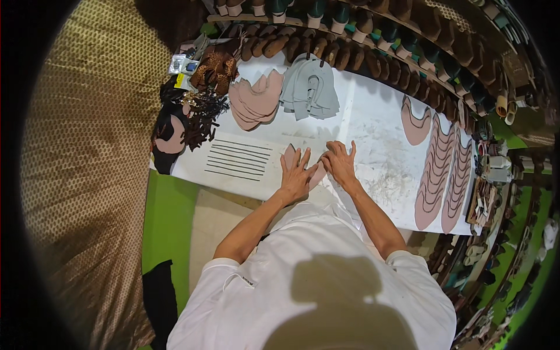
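Head view: L hand (296,175) & R hand (340,163) flat, fingers spread, pressing pink leather piece (290,155); long axis runs away from person.

Flat pink shoe-upper piece (290,156), mid-table

A shoemaking workshop: shoe lasts (373,44) on racks, cut leather uppers (434,169) on workbench (373,134).

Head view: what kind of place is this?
Probably a shoemaking workshop. Rows of shoe lasts line the racks behind a white worktable, which holds stacks of cut pink upper pieces and grey ones. Both hands, left and right, press flat on a pink piece.
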Action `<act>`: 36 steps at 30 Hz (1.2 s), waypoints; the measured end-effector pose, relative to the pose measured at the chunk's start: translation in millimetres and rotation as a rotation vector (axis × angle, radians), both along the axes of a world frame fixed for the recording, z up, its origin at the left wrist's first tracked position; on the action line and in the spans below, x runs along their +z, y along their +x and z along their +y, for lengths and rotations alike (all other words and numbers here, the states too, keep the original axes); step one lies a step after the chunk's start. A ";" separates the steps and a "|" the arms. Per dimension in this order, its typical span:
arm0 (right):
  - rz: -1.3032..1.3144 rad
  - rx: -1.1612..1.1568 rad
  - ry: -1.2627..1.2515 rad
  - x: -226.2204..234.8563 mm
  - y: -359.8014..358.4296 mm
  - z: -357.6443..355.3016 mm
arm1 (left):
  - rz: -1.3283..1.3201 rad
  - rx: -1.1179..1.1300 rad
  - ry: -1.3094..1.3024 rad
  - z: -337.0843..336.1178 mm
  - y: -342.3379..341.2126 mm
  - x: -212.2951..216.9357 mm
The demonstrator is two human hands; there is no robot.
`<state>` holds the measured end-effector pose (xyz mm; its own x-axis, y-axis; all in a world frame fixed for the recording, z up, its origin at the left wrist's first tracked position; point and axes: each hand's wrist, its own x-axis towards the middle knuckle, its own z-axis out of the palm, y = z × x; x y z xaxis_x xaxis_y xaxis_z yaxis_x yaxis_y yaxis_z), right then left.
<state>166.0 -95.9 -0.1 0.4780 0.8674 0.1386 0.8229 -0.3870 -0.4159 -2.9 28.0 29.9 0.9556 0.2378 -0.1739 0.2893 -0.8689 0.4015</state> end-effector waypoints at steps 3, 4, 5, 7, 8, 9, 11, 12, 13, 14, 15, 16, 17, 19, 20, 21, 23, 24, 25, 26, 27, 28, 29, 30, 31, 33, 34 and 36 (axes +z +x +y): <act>-0.006 -0.004 -0.009 -1.3 0.8 1.9 | 0.056 -0.006 0.012 -0.4 2.2 1.3; -0.006 -0.004 -0.008 -2.8 1.0 2.3 | 0.056 -0.006 0.013 -0.2 2.5 1.9; -0.006 -0.010 -0.011 -4.2 1.0 2.8 | 0.053 -0.006 0.001 0.0 2.7 2.6; -0.004 -0.015 -0.013 -5.4 0.7 4.1 | 0.051 -0.004 -0.010 0.7 2.7 3.3; -0.011 -0.017 -0.013 -6.0 0.6 4.6 | 0.063 -0.006 -0.008 1.1 3.2 3.7; -0.017 -0.019 -0.014 -6.7 0.7 4.6 | 0.074 -0.009 -0.006 1.1 4.2 5.5; -0.022 -0.023 -0.004 -8.2 0.6 4.8 | 0.090 -0.006 -0.011 1.1 6.3 9.2; -0.027 -0.024 0.006 -8.4 0.3 5.3 | 0.106 0.000 -0.015 1.4 6.9 9.9; -0.027 -0.026 0.006 -8.4 0.2 5.3 | 0.106 -0.002 -0.015 1.8 7.9 10.5; -0.034 -0.031 0.006 -8.5 0.2 5.3 | 0.103 -0.005 -0.005 2.3 9.0 11.1; -0.041 -0.032 0.006 -7.6 0.1 5.9 | 0.100 -0.004 0.005 2.8 10.2 11.6; -0.041 -0.033 0.006 -6.8 -0.1 6.1 | 0.100 -0.004 0.005 4.2 12.2 11.9; -0.044 -0.040 -0.009 -5.8 -0.5 5.9 | 0.145 -0.017 0.006 6.2 14.7 12.2; -0.045 -0.043 -0.024 -2.4 -1.1 5.7 | 0.192 -0.026 0.007 6.7 15.6 10.7; -0.036 -0.052 -0.030 -0.5 -1.2 4.9 | 0.195 -0.026 0.018 6.1 15.5 10.0; -0.030 -0.064 -0.038 -0.7 -0.5 2.9 | 0.194 -0.030 0.027 5.2 16.0 9.0; -0.023 -0.063 -0.029 -2.1 0.6 2.6 | 0.182 -0.031 0.028 5.2 16.5 6.9; -0.014 -0.061 -0.018 -3.6 1.5 2.4 | 0.172 -0.032 0.031 5.4 17.1 6.2; -0.014 -0.061 -0.018 -5.0 2.6 1.8 | 0.172 -0.032 0.031 5.7 17.5 5.6; -0.023 -0.062 -0.009 -6.3 3.7 1.2 | 0.168 -0.037 0.033 6.2 17.9 4.9; -0.032 -0.063 0.001 -6.3 4.4 1.6 | 0.164 -0.042 0.036 6.8 18.4 5.0; -0.031 -0.062 0.001 -6.2 5.1 2.0 | 0.164 -0.042 0.036 6.7 18.8 5.1; -0.024 -0.062 -0.006 -6.1 6.0 2.2 | 0.159 -0.033 0.021 6.3 19.3 5.2; -0.017 -0.062 -0.012 -6.0 6.2 2.7 | 0.154 -0.024 0.006 6.0 19.2 4.8; -0.016 -0.061 -0.012 -6.1 6.1 3.3 | 0.154 -0.023 0.007 5.4 19.2 4.3; -0.026 -0.064 -0.017 -5.9 5.7 4.4 | 0.124 -0.003 -0.003 3.7 19.0 2.5; -0.026 -0.063 -0.017 -5.7 5.6 4.8 | 0.124 -0.002 -0.003 3.3 18.5 1.0; -0.015 -0.064 -0.020 -5.4 5.8 5.6 | 0.104 0.022 -0.043 2.8 18.3 -2.0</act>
